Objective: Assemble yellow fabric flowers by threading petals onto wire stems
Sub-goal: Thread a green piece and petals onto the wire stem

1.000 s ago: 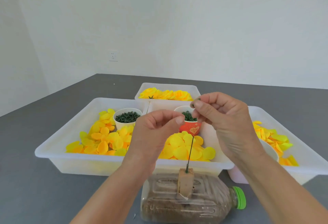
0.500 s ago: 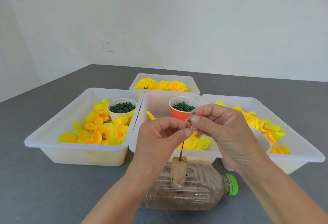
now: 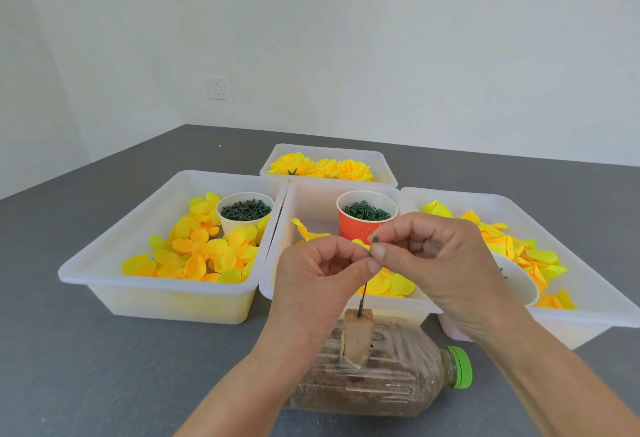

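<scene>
A thin green wire stem [image 3: 363,294] stands upright in a tan foam block [image 3: 356,336] set in a sand-filled bottle [image 3: 381,388] lying on its side. My left hand [image 3: 318,284] pinches the stem near its upper end between thumb and forefinger. My right hand [image 3: 436,263] pinches a small green piece [image 3: 373,239] at the stem's top. Loose yellow petals [image 3: 197,256] fill the left tray. More petals [image 3: 391,286] lie in the middle tray behind my hands.
Three white trays [image 3: 104,273] sit side by side; a fourth [image 3: 384,162] behind holds finished yellow flowers. A white cup [image 3: 246,211] and an orange cup [image 3: 356,225] hold green parts. Another white cup [image 3: 516,280] sits in the right tray. Grey table all around.
Both hands dropped lower along the stem and closer together. The view tilted up, so the trays and bottle show more fully.
</scene>
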{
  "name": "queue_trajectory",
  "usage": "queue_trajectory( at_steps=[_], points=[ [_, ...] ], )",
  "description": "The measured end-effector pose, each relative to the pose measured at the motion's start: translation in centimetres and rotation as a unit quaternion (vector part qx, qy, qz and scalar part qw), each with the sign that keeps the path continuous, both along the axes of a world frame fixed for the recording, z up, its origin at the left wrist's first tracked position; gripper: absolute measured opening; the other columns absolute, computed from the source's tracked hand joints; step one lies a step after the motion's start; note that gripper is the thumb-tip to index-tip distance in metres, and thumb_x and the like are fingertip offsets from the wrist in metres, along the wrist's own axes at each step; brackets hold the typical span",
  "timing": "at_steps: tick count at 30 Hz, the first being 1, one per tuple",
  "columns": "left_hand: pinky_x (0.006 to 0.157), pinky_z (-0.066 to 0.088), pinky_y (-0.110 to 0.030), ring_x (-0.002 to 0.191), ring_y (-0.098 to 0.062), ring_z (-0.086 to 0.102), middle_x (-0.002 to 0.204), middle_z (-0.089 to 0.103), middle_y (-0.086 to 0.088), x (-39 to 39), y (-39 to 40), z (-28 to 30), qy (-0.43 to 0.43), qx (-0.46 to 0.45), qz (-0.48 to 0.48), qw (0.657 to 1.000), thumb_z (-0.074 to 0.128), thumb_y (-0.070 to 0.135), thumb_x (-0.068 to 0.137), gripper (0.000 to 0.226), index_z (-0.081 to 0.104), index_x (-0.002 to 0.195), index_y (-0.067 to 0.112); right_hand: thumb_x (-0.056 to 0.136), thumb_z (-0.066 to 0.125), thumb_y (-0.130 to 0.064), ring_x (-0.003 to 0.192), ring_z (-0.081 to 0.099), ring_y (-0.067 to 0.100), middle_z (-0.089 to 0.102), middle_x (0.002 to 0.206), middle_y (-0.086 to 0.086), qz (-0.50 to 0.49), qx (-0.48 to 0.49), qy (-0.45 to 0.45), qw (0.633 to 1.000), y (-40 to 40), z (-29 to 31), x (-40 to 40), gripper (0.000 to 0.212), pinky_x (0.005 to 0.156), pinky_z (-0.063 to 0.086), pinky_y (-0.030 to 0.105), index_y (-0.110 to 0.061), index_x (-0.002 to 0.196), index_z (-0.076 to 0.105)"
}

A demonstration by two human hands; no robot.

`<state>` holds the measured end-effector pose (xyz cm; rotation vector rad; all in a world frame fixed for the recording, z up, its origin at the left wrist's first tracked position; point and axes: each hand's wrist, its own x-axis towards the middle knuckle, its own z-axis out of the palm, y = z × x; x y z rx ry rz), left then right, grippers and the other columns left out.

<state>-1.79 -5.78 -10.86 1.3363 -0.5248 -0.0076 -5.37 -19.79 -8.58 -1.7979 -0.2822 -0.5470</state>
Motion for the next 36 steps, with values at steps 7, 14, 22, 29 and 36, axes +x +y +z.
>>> queue_trajectory(
  at_steps=[7, 14, 22, 29, 36],
  points=[
    [0.059, 0.047, -0.014, 0.063, -0.004, 0.058, 0.066, 0.066, 0.004, 0.1, 0.6, -0.4, -0.012, 0.051, 0.0, 0.999, 0.063, -0.015, 0.076, 0.029, 0.068, 0.078, 0.014, 0.072, 0.073, 0.003, 0.061, 0.061, 0.004, 0.07, 0.066, -0.003, -0.028, 0.034, 0.045, 0.998, 0.5, -1.5, -0.3, 0.024, 0.062, 0.051, 0.016, -0.02, 0.066, 0.07],
    [0.067, 0.049, -0.012, 0.072, -0.004, 0.064, 0.07, 0.071, 0.002, 0.5, 1.6, -0.5, -0.001, 0.055, 0.027, 0.998, 0.057, -0.016, 0.076, 0.034, 0.07, 0.073, 0.015, 0.072, 0.074, 0.003, 0.058, 0.056, 0.003, 0.066, 0.063, -0.005, -0.033, 0.013, 0.081, 0.996, 1.0, -2.7, -0.8, 0.024, 0.059, 0.048, 0.013, -0.019, 0.064, 0.069],
    [0.065, 0.049, -0.016, 0.069, -0.006, 0.061, 0.071, 0.071, 0.0, 0.2, 1.5, -1.6, 0.005, 0.064, -0.017, 0.998, 0.069, -0.006, 0.076, 0.026, 0.073, 0.07, 0.019, 0.072, 0.074, 0.004, 0.059, 0.057, 0.004, 0.067, 0.063, -0.004, -0.038, 0.012, 0.103, 0.994, 1.2, -3.6, -1.2, 0.024, 0.06, 0.048, 0.015, -0.019, 0.066, 0.07],
    [0.067, 0.049, -0.018, 0.07, -0.008, 0.063, 0.072, 0.072, 0.003, 0.4, 1.4, -1.8, -0.045, 0.105, 0.022, 0.993, 0.079, 0.008, 0.069, 0.018, 0.072, 0.07, 0.024, 0.068, 0.077, -0.01, 0.061, 0.06, 0.006, 0.071, 0.066, 0.0, -0.036, 0.042, 0.109, 0.992, 1.2, -3.4, -1.5, 0.006, 0.061, 0.05, 0.017, -0.015, 0.07, 0.073],
    [0.065, 0.043, -0.008, 0.065, 0.002, 0.059, 0.065, 0.068, 0.012, -0.1, 1.2, -1.6, -0.073, 0.135, 0.047, 0.987, 0.075, 0.005, 0.074, 0.019, 0.07, 0.066, 0.022, 0.069, 0.074, 0.005, 0.057, 0.061, 0.005, 0.07, 0.063, 0.004, -0.028, 0.043, 0.132, 0.99, 0.9, -3.1, -1.3, 0.017, 0.057, 0.049, 0.014, -0.012, 0.066, 0.073]
  ],
)
